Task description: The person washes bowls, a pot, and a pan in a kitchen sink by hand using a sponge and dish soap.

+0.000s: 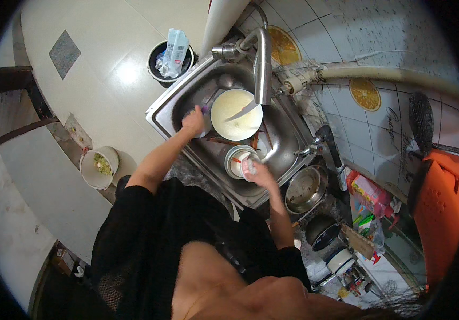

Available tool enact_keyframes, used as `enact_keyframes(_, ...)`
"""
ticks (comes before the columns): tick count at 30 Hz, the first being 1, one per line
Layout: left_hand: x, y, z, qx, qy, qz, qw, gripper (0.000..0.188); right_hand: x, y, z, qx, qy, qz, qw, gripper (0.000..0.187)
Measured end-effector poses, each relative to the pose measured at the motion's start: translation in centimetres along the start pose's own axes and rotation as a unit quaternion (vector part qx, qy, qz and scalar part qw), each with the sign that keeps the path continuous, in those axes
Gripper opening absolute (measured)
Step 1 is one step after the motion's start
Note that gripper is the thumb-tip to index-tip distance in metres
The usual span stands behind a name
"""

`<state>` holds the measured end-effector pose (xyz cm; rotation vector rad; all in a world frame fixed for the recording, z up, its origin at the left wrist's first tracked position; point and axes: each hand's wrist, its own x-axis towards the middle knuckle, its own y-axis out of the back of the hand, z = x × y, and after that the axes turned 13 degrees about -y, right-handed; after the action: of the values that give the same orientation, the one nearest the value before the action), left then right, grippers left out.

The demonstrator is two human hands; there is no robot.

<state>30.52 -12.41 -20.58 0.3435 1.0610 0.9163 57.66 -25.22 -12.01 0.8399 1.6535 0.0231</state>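
Note:
A large round white bowl (pixel 229 130) with pale yellowish liquid sits in the steel sink (pixel 187 109). A grey, blade-like shape, similar to a knife, shows across its inside. On the bowl's left, my left hand (pixel 193 122) is closed at the sink's left side, beside a small purple item; what it grips is hidden. Nearer to me stand small nested bowls (pixel 233 164), with an orange-red mark or piece inside. My right hand (pixel 260 173) is closed on a crumpled pink-and-white cloth (pixel 248 165) at their right rim.
The steel faucet (pixel 262 69) hangs over the sink's far right. Metal pans (pixel 305 189) stand to the right, beside a pink bottle (pixel 371 194). A bin (pixel 157 66) holding bags and a bucket (pixel 92 173) with green scraps stand on the left-hand floor.

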Motion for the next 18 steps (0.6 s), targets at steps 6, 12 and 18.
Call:
enact_keyframes(6, 0.2, 3.8, -1.3, 0.267, -0.24, 0.192, 0.913, 0.046, 0.4, -7.8, -1.5, -0.106, 0.034, 0.235, 0.966, 0.039)
enact_keyframes(12, -1.2, -0.1, 2.6, -0.104, -0.065, 0.043, 0.992, 0.042, -2.3, -3.6, -4.3, 0.068, -0.089, 0.153, 0.982, 0.046)
enact_keyframes(18, 4.4, -14.2, 0.3, -0.696, 0.177, -0.084, 0.691, 0.034, -1.9, 2.1, -4.6, -0.059, 0.004, 0.318, 0.946, 0.039)
